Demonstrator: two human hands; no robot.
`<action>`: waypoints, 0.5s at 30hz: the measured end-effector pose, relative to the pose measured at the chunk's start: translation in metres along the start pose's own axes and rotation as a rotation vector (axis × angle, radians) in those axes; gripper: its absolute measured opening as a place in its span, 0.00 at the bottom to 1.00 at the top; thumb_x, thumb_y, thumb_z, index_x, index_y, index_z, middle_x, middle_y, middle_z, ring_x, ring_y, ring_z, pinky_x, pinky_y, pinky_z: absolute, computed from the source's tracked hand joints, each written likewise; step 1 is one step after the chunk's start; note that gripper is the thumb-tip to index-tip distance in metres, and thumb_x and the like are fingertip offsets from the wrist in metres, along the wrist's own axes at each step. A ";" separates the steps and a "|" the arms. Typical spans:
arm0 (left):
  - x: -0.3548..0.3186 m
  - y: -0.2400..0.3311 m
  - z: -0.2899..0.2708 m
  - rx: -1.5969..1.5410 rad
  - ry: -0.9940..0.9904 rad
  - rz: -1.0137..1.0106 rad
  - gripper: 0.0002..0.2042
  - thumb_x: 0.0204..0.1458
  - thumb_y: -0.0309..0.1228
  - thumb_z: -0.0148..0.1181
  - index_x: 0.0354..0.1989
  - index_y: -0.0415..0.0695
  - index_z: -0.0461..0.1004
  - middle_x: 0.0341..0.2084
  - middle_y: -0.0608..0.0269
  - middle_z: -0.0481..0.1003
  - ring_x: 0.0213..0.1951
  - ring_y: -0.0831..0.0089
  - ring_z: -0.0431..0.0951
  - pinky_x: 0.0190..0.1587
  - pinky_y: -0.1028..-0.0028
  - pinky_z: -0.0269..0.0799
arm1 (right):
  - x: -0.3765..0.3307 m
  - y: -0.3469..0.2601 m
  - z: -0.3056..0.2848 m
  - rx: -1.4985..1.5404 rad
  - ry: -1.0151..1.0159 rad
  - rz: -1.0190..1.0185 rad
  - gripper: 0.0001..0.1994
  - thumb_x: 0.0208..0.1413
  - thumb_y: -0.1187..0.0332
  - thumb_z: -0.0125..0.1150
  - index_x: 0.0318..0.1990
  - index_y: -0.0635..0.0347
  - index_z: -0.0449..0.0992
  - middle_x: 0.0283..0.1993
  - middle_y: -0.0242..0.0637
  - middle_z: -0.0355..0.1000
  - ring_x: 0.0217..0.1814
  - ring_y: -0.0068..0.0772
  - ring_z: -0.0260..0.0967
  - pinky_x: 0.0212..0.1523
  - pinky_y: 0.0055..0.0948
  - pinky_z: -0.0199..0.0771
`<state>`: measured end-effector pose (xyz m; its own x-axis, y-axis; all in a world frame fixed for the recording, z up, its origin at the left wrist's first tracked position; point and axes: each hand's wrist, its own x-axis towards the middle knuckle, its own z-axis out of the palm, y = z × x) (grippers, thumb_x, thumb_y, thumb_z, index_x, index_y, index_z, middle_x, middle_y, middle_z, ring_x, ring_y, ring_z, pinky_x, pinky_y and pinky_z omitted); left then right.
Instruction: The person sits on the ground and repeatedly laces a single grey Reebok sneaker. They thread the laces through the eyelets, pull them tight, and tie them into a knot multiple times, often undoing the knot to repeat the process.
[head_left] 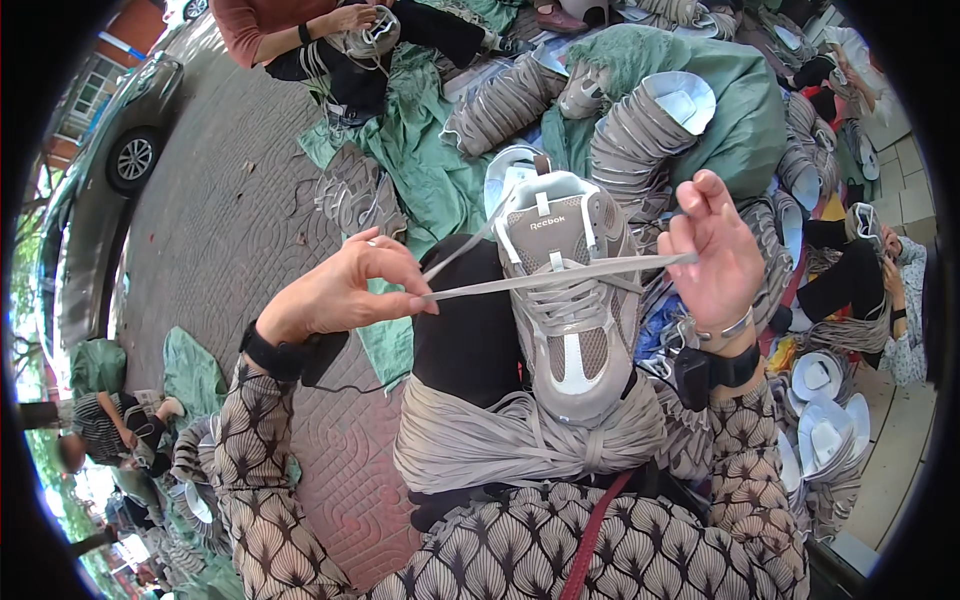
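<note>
A grey and white sneaker (570,300) rests toe-down on my lap, on a thick bundle of grey shoelaces (500,440). A flat grey lace (560,275) runs through its upper eyelets and is stretched out to both sides. My left hand (345,290) pinches the left end of the lace between thumb and fingers. My right hand (715,255) grips the right end, held up beside the sneaker. Both wrists wear black bands.
Rows of nested grey sneakers (640,130) lie on green sheets (430,170) ahead. One person (330,30) sits ahead lacing a shoe, another (890,300) at right, another (110,425) at lower left. A parked car (110,170) stands at left on red brick paving (240,180).
</note>
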<state>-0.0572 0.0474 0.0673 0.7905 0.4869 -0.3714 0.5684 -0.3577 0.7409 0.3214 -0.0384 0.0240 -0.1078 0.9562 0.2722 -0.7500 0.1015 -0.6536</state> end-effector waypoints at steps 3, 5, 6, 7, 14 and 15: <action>-0.010 -0.012 -0.004 -0.058 0.001 -0.053 0.06 0.55 0.38 0.66 0.37 0.54 0.84 0.39 0.76 0.80 0.54 0.73 0.72 0.71 0.49 0.36 | -0.004 0.005 -0.017 0.122 0.045 -0.013 0.20 0.67 0.61 0.48 0.61 0.61 0.65 0.46 0.32 0.69 0.21 0.21 0.57 0.40 0.28 0.65; -0.017 -0.019 -0.004 -0.042 0.017 -0.098 0.06 0.54 0.37 0.66 0.37 0.53 0.85 0.39 0.76 0.81 0.54 0.74 0.72 0.71 0.48 0.34 | -0.005 0.011 -0.025 0.191 0.079 -0.047 0.19 0.68 0.61 0.48 0.61 0.60 0.67 0.45 0.29 0.69 0.21 0.20 0.56 0.41 0.27 0.63; -0.019 -0.023 -0.003 -0.045 0.034 -0.116 0.06 0.54 0.37 0.67 0.37 0.53 0.85 0.39 0.76 0.81 0.53 0.74 0.72 0.71 0.48 0.34 | -0.005 0.014 -0.029 0.228 0.116 -0.056 0.19 0.68 0.61 0.48 0.60 0.60 0.68 0.44 0.28 0.69 0.20 0.20 0.55 0.41 0.27 0.63; -0.022 -0.026 -0.001 -0.032 0.050 -0.141 0.05 0.54 0.37 0.67 0.36 0.53 0.85 0.39 0.76 0.81 0.53 0.74 0.73 0.71 0.47 0.33 | -0.005 0.016 -0.032 0.275 0.126 -0.063 0.18 0.68 0.61 0.49 0.60 0.60 0.68 0.43 0.27 0.70 0.20 0.19 0.54 0.41 0.26 0.62; -0.029 -0.039 0.003 0.086 0.145 -0.201 0.06 0.57 0.35 0.63 0.35 0.51 0.84 0.39 0.74 0.80 0.48 0.78 0.74 0.69 0.57 0.46 | -0.014 0.010 -0.087 0.473 0.196 -0.156 0.16 0.66 0.65 0.54 0.57 0.62 0.72 0.43 0.28 0.72 0.19 0.17 0.49 0.44 0.26 0.64; -0.028 -0.036 0.003 -0.080 0.153 -0.138 0.06 0.57 0.35 0.63 0.36 0.48 0.84 0.39 0.72 0.81 0.48 0.78 0.75 0.67 0.58 0.51 | -0.017 0.005 -0.098 0.483 0.283 -0.188 0.16 0.66 0.65 0.54 0.57 0.62 0.72 0.43 0.28 0.72 0.19 0.17 0.49 0.44 0.26 0.64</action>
<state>-0.0993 0.0441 0.0492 0.6597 0.6439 -0.3876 0.6438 -0.2181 0.7335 0.3834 -0.0270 -0.0538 0.1845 0.9767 0.1095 -0.9588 0.2033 -0.1982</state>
